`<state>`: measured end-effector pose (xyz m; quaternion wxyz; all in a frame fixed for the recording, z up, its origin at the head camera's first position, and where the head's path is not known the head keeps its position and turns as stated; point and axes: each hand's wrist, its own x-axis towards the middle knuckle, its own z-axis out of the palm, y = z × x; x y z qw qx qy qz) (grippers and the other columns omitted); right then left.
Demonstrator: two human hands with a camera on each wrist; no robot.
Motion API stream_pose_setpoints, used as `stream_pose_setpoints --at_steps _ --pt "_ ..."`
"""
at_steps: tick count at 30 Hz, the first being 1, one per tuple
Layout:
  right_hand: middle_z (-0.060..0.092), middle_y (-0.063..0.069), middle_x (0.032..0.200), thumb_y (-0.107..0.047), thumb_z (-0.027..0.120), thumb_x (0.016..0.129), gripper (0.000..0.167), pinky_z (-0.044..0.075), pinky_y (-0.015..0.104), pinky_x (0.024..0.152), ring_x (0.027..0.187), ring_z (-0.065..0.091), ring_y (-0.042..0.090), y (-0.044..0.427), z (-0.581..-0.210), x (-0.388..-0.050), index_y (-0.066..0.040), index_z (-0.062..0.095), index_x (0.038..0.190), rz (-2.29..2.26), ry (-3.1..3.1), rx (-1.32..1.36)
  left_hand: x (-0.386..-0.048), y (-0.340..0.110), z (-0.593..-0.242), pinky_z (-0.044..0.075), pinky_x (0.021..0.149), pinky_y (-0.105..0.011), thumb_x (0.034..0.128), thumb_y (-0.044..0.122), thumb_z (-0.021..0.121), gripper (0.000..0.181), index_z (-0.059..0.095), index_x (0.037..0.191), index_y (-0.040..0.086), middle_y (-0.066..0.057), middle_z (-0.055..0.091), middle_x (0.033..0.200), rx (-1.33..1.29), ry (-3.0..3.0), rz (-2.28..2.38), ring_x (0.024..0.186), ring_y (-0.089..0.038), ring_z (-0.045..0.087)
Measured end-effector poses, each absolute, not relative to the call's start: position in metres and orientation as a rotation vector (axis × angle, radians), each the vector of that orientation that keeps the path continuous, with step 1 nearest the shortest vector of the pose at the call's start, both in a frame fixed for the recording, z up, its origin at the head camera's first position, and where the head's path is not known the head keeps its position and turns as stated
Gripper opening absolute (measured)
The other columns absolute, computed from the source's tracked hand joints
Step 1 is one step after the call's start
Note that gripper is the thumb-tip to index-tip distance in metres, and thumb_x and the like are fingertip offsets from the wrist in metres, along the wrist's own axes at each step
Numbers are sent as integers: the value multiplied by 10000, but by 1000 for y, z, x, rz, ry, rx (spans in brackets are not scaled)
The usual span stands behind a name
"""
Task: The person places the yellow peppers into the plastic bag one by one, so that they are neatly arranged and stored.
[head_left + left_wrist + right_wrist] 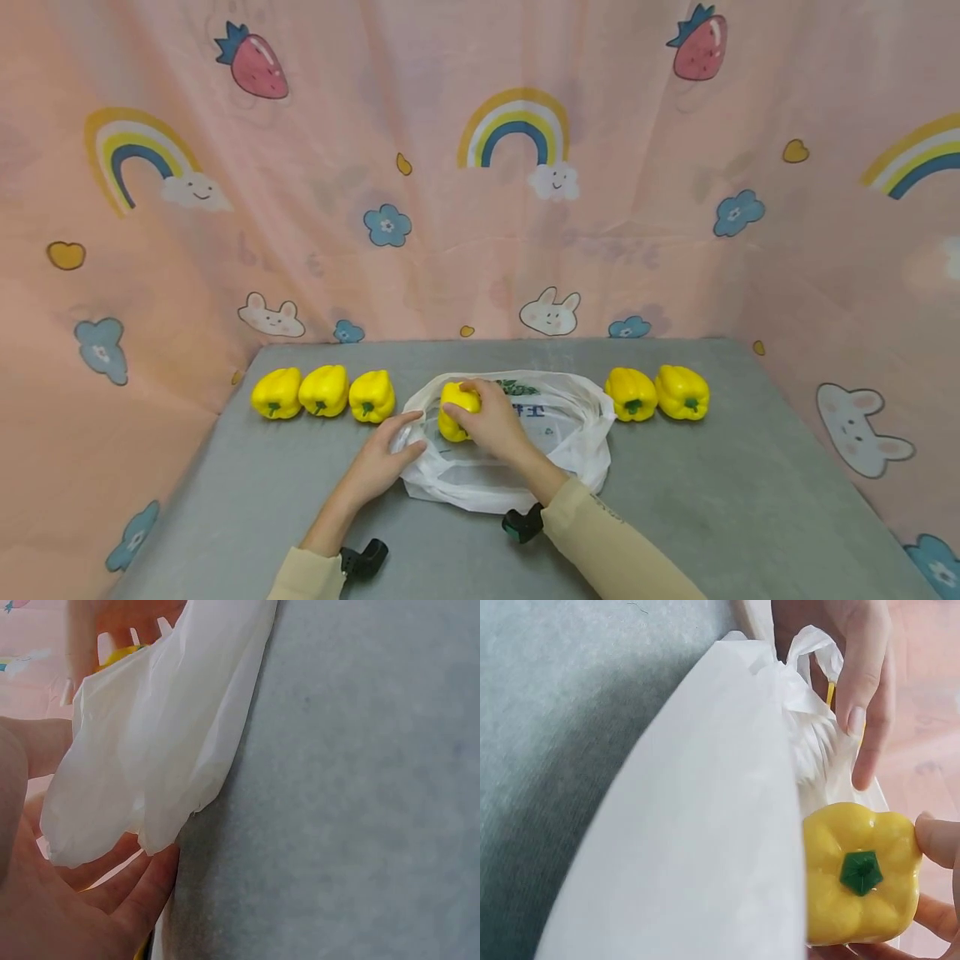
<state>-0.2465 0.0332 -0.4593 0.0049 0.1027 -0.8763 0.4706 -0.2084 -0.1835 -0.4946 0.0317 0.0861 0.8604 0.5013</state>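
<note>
My right hand (497, 423) grips a yellow bell pepper (452, 427) over the opening of a white plastic bag (487, 497). In the right wrist view, the held pepper (832, 900) shows its green stem, with thumb and fingers on its far side and the bag wall partly in front. At the bag's left rim, my left hand (377, 460) has its thumb and fingers spread, touching the plastic. The left wrist view has the left hand's fingers (154, 896) partly behind the white plastic (150, 750). Most of the bag's inside is hidden.
Several more yellow peppers stand in a row on the grey table (750, 483). Left of the bag are a left pepper (276, 393), a middle one (324, 390) and a near one (372, 396). To its right, two peppers (630, 393) touch. A pink patterned curtain (637, 250) hangs behind.
</note>
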Motion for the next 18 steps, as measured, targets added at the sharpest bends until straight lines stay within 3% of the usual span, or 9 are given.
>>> stream_pose_setpoints --at_steps 9,18 --pt "543 165 1380 -417 701 959 531 501 516 995 1165 567 311 30 -461 -249 -78 603 1355 1462 -2757 278 -210 -182 -495 246 1158 -652 989 281 680 505 544 1462 167 -117 469 1529 270 2644 1550 1452 -376 356" --pt "566 161 1257 -364 703 957 528 526 470 929 1046 574 272 28 -465 -252 -96 583 1396 1455 -2786 353 -209 -183 -494 249 1154 -658 987 258 681 498 552 1454 145 -140 478 1520 279 2651 1557 1444 -394 364"
